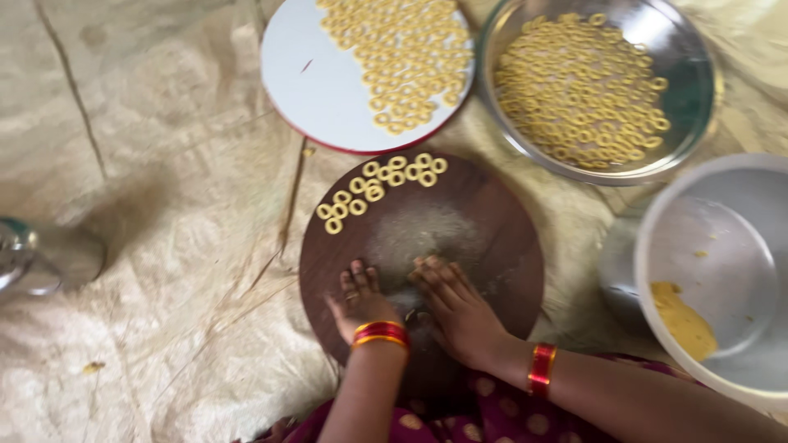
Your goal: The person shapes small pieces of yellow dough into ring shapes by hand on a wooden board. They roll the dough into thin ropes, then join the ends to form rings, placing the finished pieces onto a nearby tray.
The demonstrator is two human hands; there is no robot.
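Observation:
My left hand (359,298) and my right hand (455,308) rest close together on the near part of a round dark wooden board (509,246), fingers bent down onto it. Something small lies between the fingertips; the blur hides what it is. Each wrist wears red and gold bangles. A pale floury patch (423,234) marks the board's middle. Several small yellow dough rings (379,187) sit in an arc along the board's far edge.
A white round plate (316,82) with a red rim and a steel tray (689,90) hold several rings each. A white bowl (722,246) at right contains a lump of yellow dough (683,320). A steel vessel (20,254) stands at left on beige cloth.

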